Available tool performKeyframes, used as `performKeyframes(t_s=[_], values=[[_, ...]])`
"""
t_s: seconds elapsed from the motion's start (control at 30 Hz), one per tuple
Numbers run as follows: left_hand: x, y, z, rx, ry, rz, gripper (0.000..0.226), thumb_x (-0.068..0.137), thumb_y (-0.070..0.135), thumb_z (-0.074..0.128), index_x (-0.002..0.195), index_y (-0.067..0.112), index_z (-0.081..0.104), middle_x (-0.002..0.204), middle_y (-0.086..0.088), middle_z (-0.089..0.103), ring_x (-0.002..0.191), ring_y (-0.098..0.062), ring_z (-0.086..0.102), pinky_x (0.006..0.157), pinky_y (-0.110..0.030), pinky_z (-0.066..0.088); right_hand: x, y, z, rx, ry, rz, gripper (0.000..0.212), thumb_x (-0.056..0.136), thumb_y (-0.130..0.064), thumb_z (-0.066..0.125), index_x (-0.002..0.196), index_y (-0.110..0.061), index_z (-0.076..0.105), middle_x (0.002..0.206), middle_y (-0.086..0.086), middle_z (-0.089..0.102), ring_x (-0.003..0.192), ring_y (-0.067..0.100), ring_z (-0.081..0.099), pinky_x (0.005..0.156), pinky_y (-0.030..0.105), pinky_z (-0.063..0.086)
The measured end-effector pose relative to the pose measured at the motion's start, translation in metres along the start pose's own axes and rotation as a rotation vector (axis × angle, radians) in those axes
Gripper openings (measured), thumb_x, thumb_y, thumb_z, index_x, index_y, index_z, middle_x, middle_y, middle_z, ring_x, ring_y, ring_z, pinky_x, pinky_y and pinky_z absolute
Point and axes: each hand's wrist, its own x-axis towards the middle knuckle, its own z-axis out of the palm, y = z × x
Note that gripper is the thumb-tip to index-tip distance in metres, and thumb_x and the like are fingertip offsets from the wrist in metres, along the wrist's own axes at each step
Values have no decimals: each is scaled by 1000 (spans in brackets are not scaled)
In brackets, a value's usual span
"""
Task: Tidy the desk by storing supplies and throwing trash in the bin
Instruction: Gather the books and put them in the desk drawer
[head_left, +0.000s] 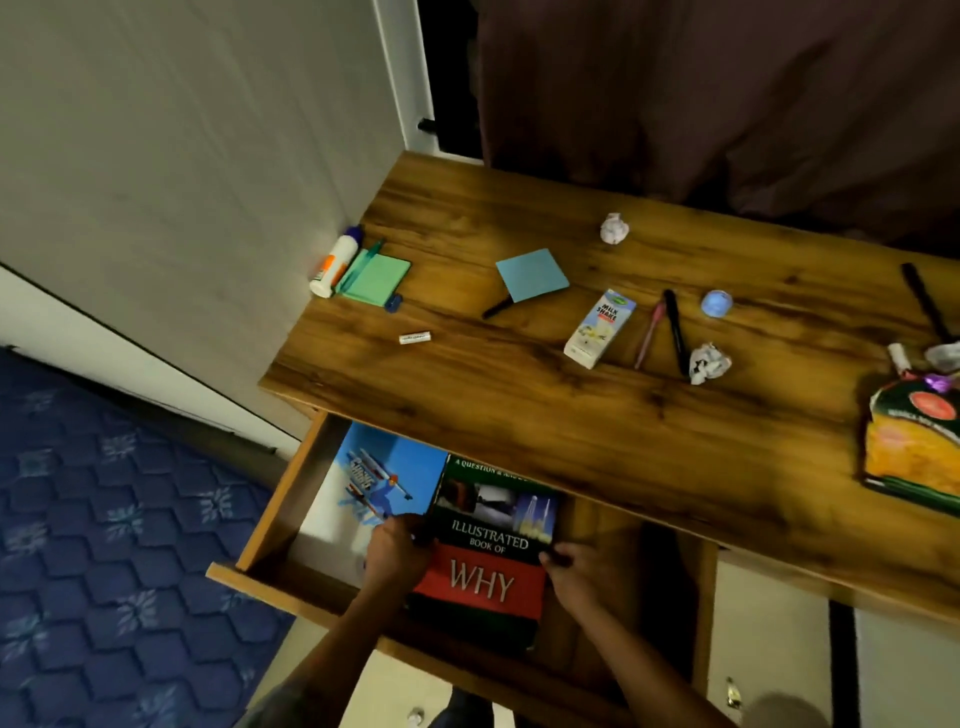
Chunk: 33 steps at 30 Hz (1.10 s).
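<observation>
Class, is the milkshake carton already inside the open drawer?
No, the milkshake carton lies on the desktop, while the drawer holds only books.

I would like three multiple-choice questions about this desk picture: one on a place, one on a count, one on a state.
1. Where is the book with "WHY" on its cover?
A. on the desk top
B. in the open drawer
C. on the floor

2. How many crumpled paper balls lie in the middle part of the desk top?
A. two
B. five
C. none

3. The drawer is:
A. shut
B. pulled open
C. taken out of the desk

Answers:
1. B: the book lies in the drawer, held by the left hand and right hand.
2. A: one ball, another.
3. B: its inside shows below the desk top.
</observation>
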Motion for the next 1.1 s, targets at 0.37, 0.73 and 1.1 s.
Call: performKeyframes(t_s=[0.37,0.73,1.1], values=[[-3,9,5,218,12,127,23,99,41,61,111,21,61,108,4,71,92,-10,71,84,-25,59,-9,3,21,-23,158,21,14,88,-26,75,97,-16,77,101,7,76,82,16,67,72,25,52],[-3,-10,-8,285,17,177,23,99,37,62,118,24,64,111,5,72,87,-6,65,80,-20,56,-11,-9,27,-108,121,25,15,95,-28,68,100,-14,70,99,-3,70,67,0,55,48,7,40],[-6,-3,6,335,-56,325,33,88,34,75,119,27,67,111,-3,69,90,-20,68,77,-33,58,-54,-3,-12,-33,143,-30,48,86,-55,69,116,-18,67,116,-2,64,96,4,52,60,5,32]])
